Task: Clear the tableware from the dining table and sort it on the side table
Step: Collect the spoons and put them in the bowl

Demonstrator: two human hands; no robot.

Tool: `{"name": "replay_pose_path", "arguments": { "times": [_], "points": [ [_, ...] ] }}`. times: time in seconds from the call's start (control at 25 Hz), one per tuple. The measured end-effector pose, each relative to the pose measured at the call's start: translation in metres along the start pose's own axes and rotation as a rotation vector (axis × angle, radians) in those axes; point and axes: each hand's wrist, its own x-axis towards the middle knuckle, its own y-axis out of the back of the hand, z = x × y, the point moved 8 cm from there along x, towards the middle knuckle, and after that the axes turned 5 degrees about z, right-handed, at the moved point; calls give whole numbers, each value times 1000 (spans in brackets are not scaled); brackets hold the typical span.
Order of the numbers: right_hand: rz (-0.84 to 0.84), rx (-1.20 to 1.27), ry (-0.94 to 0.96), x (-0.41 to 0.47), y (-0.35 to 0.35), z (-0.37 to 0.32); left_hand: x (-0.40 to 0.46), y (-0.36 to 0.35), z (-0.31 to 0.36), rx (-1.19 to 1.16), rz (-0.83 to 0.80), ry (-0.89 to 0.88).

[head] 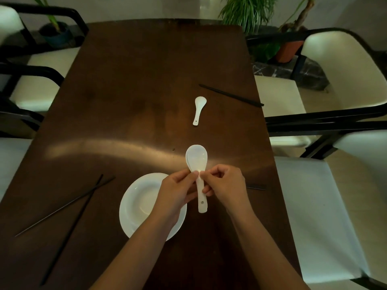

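Above the dark wooden dining table (134,97), my left hand (178,193) and my right hand (226,185) both pinch the neck of stacked white ceramic spoons (197,159), bowls pointing away from me. A white plate (138,204) lies under my left wrist. Another white spoon (199,109) lies farther up the table. Black chopsticks lie crossed at the left (69,212), a pair rests at the far right (231,95), and another tip (256,186) shows beyond my right hand.
White-cushioned chairs with black frames stand along both sides of the table (326,218) (31,93). Potted plants (249,11) stand past the far end. The side table is not in view.
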Motion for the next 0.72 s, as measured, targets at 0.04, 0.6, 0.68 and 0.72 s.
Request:
{"name": "replay_pose_path", "arguments": {
  "times": [0.04, 0.6, 0.68, 0.72],
  "points": [
    [-35, -29, 9, 1, -5, -1, 0, 3, 0, 23, 29, -12],
    [175, -288, -135, 239, -45, 3, 103, 46, 29, -198, 181, 73],
    [235, -460, -61, 254, -53, -2, 116, 48, 29, -223, 189, 76],
    [258, -547, -30, 258, -56, -5, 122, 49, 28, -233, 198, 82]
  ]
}}
